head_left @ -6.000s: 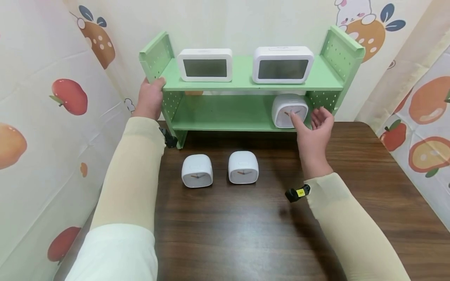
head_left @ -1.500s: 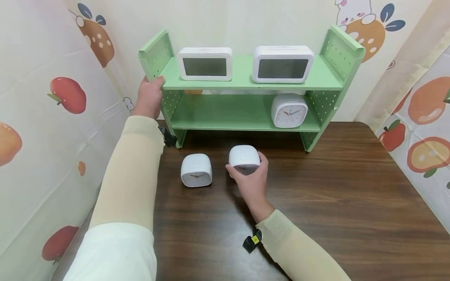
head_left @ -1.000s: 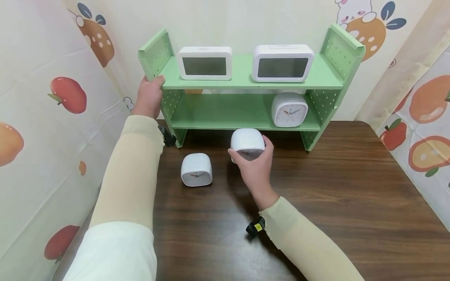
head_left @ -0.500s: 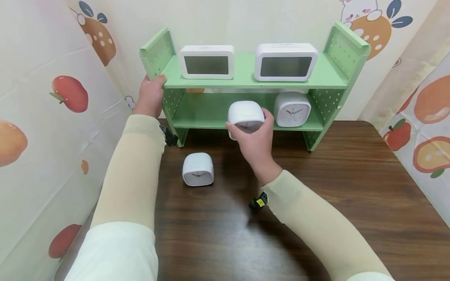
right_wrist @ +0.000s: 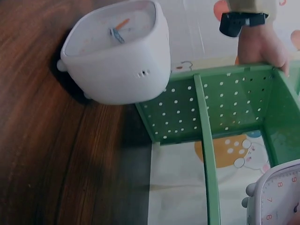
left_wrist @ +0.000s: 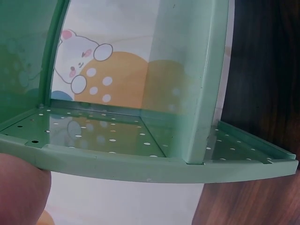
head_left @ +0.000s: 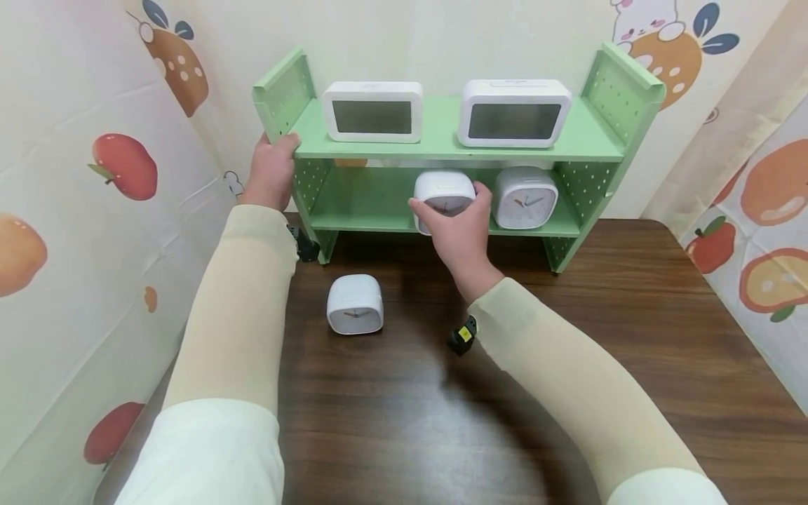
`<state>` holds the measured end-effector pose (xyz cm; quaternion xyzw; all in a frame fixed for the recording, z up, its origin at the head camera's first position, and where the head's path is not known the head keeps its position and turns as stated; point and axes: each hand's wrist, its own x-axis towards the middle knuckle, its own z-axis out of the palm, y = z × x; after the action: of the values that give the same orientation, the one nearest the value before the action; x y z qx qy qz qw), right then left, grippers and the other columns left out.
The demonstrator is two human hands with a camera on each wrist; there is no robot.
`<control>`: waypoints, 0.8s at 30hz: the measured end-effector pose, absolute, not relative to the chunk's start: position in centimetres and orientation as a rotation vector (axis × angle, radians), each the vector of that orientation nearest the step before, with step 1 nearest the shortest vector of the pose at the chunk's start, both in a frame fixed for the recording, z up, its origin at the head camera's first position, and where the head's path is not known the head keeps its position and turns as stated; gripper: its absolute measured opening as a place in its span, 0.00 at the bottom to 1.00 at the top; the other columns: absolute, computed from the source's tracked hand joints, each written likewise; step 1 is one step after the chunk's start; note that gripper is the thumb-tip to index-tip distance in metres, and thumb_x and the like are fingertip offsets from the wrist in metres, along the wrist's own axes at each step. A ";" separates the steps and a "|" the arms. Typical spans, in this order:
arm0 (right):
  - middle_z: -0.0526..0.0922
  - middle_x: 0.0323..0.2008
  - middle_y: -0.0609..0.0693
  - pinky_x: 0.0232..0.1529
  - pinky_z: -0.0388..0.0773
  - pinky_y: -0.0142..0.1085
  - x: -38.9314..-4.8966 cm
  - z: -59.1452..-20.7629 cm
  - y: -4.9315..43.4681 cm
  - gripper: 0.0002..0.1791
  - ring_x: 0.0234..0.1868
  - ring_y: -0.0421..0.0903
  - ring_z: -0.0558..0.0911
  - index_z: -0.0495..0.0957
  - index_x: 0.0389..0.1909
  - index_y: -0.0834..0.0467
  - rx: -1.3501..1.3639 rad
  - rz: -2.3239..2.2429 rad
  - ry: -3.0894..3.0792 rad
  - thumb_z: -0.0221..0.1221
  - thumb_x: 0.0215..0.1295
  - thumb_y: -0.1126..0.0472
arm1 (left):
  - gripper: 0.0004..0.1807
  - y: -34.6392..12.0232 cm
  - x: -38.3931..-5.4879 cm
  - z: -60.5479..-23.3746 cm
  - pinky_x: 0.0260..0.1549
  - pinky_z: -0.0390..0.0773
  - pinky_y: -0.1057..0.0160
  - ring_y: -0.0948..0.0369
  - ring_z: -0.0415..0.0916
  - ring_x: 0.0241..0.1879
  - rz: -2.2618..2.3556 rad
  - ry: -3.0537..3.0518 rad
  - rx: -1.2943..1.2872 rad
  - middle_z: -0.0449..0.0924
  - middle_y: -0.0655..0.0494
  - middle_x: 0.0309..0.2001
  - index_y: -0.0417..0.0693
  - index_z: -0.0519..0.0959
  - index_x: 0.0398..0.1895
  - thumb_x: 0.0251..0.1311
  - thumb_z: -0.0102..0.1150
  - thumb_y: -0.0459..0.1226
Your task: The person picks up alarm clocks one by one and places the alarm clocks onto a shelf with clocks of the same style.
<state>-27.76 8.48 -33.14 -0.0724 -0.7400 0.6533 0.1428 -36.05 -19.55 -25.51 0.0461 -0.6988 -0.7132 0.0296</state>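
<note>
My right hand (head_left: 462,235) holds a small white alarm clock (head_left: 444,184) between thumb and fingers at the middle of the lower level of a green two-tier shelf (head_left: 372,200). The clock's numbered dial (right_wrist: 276,197) shows in the right wrist view. At the shelf's left end, my left hand (head_left: 270,172) grips the perforated side panel near the upper board, its thumb toward the inside. Part of that hand (left_wrist: 21,190) shows in the left wrist view. A matching alarm clock (head_left: 526,198) stands right of the held one, and another clock (head_left: 355,305) sits on the table.
Two white digital clocks with dark screens stand on the upper board, one on the left (head_left: 372,112) and one on the right (head_left: 515,112). The shelf stands on a dark wooden table (head_left: 379,421) against a fruit-printed curtain (head_left: 63,245).
My right hand left the lower-right clock, took the second clock off the table, raised it and brought it to the lower level, now slightly lower than half a second ago. Left hand stays put.
</note>
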 end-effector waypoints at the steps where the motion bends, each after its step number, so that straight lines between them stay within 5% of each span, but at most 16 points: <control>1: 0.63 0.67 0.49 0.55 0.79 0.38 -28.0 -33.1 8.4 0.65 0.61 0.47 0.70 0.48 0.77 0.51 -0.218 1.880 -2.140 0.79 0.47 0.37 | 0.27 -19.6 -36.0 -25.5 0.74 0.57 0.51 0.60 0.63 0.70 -2.199 -2.155 0.145 0.65 0.61 0.72 0.66 0.59 0.79 0.80 0.43 0.47; 24: 0.66 0.65 0.51 0.56 0.77 0.36 -31.5 -34.5 8.2 0.64 0.60 0.46 0.72 0.51 0.76 0.53 -0.294 1.794 -2.176 0.80 0.46 0.39 | 0.27 -19.5 -36.7 -25.8 0.74 0.58 0.53 0.61 0.63 0.70 -2.189 -2.135 0.152 0.64 0.61 0.72 0.64 0.59 0.79 0.79 0.44 0.46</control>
<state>-31.49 8.16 -34.47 -0.1024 -0.7585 0.6252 0.1526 -36.66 -19.48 -25.83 0.0497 -0.6967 -0.7146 0.0400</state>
